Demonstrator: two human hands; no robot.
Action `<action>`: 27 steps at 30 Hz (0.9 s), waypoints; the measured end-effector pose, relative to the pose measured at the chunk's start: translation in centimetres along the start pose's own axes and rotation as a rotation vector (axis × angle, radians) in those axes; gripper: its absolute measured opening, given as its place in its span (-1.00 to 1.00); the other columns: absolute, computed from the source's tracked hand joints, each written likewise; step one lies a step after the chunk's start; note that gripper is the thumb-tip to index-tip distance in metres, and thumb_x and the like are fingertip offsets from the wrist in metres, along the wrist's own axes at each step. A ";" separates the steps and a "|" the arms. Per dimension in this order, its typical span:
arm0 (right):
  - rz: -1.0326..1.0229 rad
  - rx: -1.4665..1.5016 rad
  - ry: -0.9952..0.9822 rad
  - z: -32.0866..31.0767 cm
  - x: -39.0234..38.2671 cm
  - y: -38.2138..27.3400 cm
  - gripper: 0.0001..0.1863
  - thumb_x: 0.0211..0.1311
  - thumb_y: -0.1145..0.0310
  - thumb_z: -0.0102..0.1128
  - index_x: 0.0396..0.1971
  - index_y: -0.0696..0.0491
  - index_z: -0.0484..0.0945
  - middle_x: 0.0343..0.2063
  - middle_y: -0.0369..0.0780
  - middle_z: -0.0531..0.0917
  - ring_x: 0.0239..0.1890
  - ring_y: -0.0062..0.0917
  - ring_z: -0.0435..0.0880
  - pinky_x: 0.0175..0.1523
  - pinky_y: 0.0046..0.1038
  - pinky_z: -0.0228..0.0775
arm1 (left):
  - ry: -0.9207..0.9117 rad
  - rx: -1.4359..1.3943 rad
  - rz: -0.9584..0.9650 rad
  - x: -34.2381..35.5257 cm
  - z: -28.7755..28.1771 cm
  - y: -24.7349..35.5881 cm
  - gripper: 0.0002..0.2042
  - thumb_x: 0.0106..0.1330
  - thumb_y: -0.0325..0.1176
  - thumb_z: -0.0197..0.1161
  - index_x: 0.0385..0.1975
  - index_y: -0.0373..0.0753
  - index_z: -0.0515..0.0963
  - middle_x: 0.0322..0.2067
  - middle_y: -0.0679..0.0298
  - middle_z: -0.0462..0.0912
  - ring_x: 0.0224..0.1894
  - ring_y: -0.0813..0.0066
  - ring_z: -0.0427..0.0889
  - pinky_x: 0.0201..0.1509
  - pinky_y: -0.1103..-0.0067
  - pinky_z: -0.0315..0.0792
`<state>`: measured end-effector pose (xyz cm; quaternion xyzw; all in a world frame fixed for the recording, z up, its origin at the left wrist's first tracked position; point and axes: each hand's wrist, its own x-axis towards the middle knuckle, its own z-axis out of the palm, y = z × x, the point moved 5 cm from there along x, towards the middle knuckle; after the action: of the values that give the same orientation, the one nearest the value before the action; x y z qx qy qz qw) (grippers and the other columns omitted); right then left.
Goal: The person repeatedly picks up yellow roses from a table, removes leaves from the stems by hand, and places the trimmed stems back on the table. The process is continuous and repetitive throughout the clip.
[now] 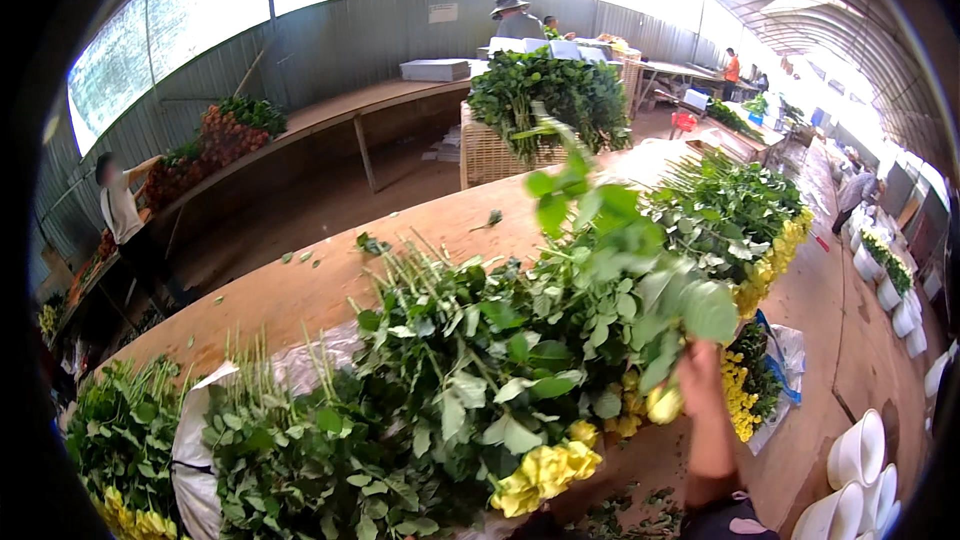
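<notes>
My right hand [700, 368] reaches up from the lower edge, its fingers closed on a yellow rose [664, 404] just below the bloom. The rose's leafy stem points up and away, smeared by motion. Beneath and left of it lies a wide heap of green rose stems [450, 380], cut ends pointing away from me. Big yellow blooms [545, 475] hang at its near side. My left hand is out of sight; only a bit of dark sleeve [540, 524] shows at the lower edge, under the blooms.
More yellow rose bunches lie at the left [125, 430] and right [725, 210] of the wooden table [310, 290]. White buckets [855, 452] stand at the right. Beyond the table, a wicker crate [500, 155] bears greenery. A person [122, 205] works at the far left bench.
</notes>
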<state>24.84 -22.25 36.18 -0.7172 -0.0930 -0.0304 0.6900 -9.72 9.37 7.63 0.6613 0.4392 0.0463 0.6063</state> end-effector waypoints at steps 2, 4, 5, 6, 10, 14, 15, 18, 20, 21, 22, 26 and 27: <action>-0.094 -0.171 0.100 -5.7 3.9 -1.6 -0.69 -0.02 0.64 -0.29 -0.21 0.21 0.29 -0.47 -0.17 0.46 -0.69 -0.61 0.41 -0.65 -0.61 0.28 | 0.034 0.099 0.012 -0.3 0.3 0.5 -0.79 0.12 -0.26 -0.05 -0.41 -0.23 0.46 -0.45 0.22 0.49 -0.42 0.39 0.45 -0.42 0.51 0.32; -0.109 -0.295 0.083 -9.8 9.2 -1.8 -0.64 -0.07 0.70 -0.29 -0.20 0.19 0.29 -0.46 -0.17 0.48 -0.73 -0.60 0.39 -0.65 -0.61 0.30 | 0.086 0.147 -0.021 -0.4 0.2 0.8 -0.79 0.06 -0.28 -0.02 -0.39 -0.24 0.45 -0.43 0.19 0.48 -0.40 0.33 0.44 -0.36 0.45 0.29; -0.047 -0.406 0.089 -11.5 12.3 -1.3 -0.62 -0.10 0.70 -0.29 -0.19 0.19 0.31 -0.46 -0.18 0.48 -0.72 -0.61 0.39 -0.67 -0.62 0.28 | 0.113 0.177 -0.033 -0.7 -0.1 0.6 -0.78 0.04 -0.28 -0.01 -0.39 -0.25 0.45 -0.43 0.17 0.47 -0.39 0.31 0.43 -0.33 0.42 0.28; -0.131 -0.492 0.165 -16.4 15.2 -0.4 -0.66 -0.09 0.65 -0.22 -0.22 0.19 0.33 -0.48 -0.13 0.48 -0.62 -0.51 0.45 -0.58 -0.53 0.32 | 0.089 0.214 -0.019 0.0 0.5 0.6 -0.77 0.01 -0.29 0.00 -0.38 -0.26 0.44 -0.42 0.15 0.46 -0.39 0.28 0.42 -0.30 0.40 0.27; -0.653 -1.239 0.431 -19.2 16.8 -1.1 -0.59 0.02 0.33 0.01 -0.11 0.18 0.29 -0.24 -0.08 0.45 -0.29 -0.37 0.48 -0.18 -0.46 0.30 | 0.028 1.008 0.381 2.5 1.7 -0.3 -0.72 -0.10 -0.33 0.06 -0.35 -0.28 0.43 -0.40 0.07 0.44 -0.35 0.17 0.40 -0.19 0.28 0.21; -0.242 -0.270 -0.525 5.8 1.5 -1.6 -0.65 0.09 0.35 -0.08 -0.12 0.18 0.30 -0.34 -0.15 0.48 -0.27 -0.52 0.44 -0.16 -0.57 0.25 | 0.188 1.107 0.482 2.3 1.6 0.3 -0.64 -0.15 -0.35 0.10 -0.28 -0.31 0.34 -0.33 0.00 0.36 -0.29 0.03 0.36 -0.16 0.25 0.23; -0.113 -0.167 -0.935 11.4 -4.0 -0.2 -0.63 0.06 0.36 -0.07 -0.11 0.17 0.29 -0.30 -0.12 0.48 -0.22 -0.47 0.45 -0.12 -0.53 0.26 | 0.314 0.862 0.446 1.4 1.0 2.4 -0.60 -0.12 -0.34 0.11 -0.23 -0.33 0.27 -0.28 -0.02 0.30 -0.25 -0.03 0.34 -0.22 0.30 0.29; 0.110 -0.239 -1.255 23.5 -15.5 9.5 -0.41 0.08 0.24 -0.09 0.04 0.25 0.01 -0.08 0.06 0.29 -0.10 -0.23 0.38 -0.01 -0.43 0.19 | 0.231 0.652 0.152 -0.6 1.8 9.4 -0.62 -0.05 -0.27 0.07 -0.24 -0.31 0.27 -0.24 -0.04 0.24 -0.26 -0.04 0.34 -0.27 0.29 0.30; 0.205 -0.220 -1.208 28.4 -20.5 20.6 -0.23 0.01 0.12 -0.03 0.05 0.33 -0.12 -0.04 0.15 0.20 -0.01 -0.13 0.26 0.03 -0.40 0.12 | 0.205 0.645 0.196 -0.8 1.9 9.9 -0.65 0.01 -0.26 0.02 -0.22 -0.31 0.27 -0.34 -0.07 0.27 -0.30 -0.03 0.35 -0.30 0.27 0.30; 0.500 -0.243 -1.161 28.8 -21.1 19.1 -0.29 -0.01 0.23 0.03 0.07 0.23 -0.07 -0.05 0.03 0.26 0.02 -0.34 0.24 0.06 -0.49 0.06 | 0.196 0.603 0.275 -1.0 1.3 9.7 -0.66 0.04 -0.27 -0.01 -0.21 -0.31 0.28 -0.35 -0.10 0.27 -0.33 -0.04 0.35 -0.29 0.27 0.29; 0.497 -0.217 -1.134 29.2 -21.8 19.7 -0.29 -0.03 0.23 0.05 0.07 0.22 -0.06 -0.07 0.00 0.28 0.00 -0.38 0.25 0.05 -0.51 0.08 | 0.199 0.602 0.340 -0.3 0.4 7.8 -0.66 0.04 -0.27 0.00 -0.21 -0.31 0.28 -0.34 -0.10 0.28 -0.35 -0.05 0.35 -0.28 0.28 0.28; 0.751 0.083 -1.022 29.1 -23.4 21.2 -0.42 0.03 0.39 -0.05 0.07 0.12 -0.01 -0.13 -0.15 0.35 -0.13 -0.48 0.35 -0.04 -0.54 0.17 | 0.175 0.148 0.391 1.1 -3.1 4.1 -0.67 0.07 -0.28 0.04 -0.19 -0.28 0.25 -0.36 0.02 0.34 -0.35 0.09 0.38 -0.28 0.40 0.31; 0.893 0.172 -0.934 28.7 -23.3 20.5 -0.46 0.05 0.44 -0.08 0.06 0.12 0.00 -0.15 -0.18 0.35 -0.15 -0.53 0.35 -0.06 -0.56 0.18 | 0.165 -0.106 0.207 1.4 -3.6 3.0 -0.66 0.08 -0.28 0.04 -0.17 -0.25 0.22 -0.32 0.09 0.34 -0.33 0.19 0.37 -0.28 0.42 0.32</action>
<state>3.21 3.60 10.65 -0.5667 -0.0784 0.5816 0.5783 -9.44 13.32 10.46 0.6641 0.4142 0.1859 0.5940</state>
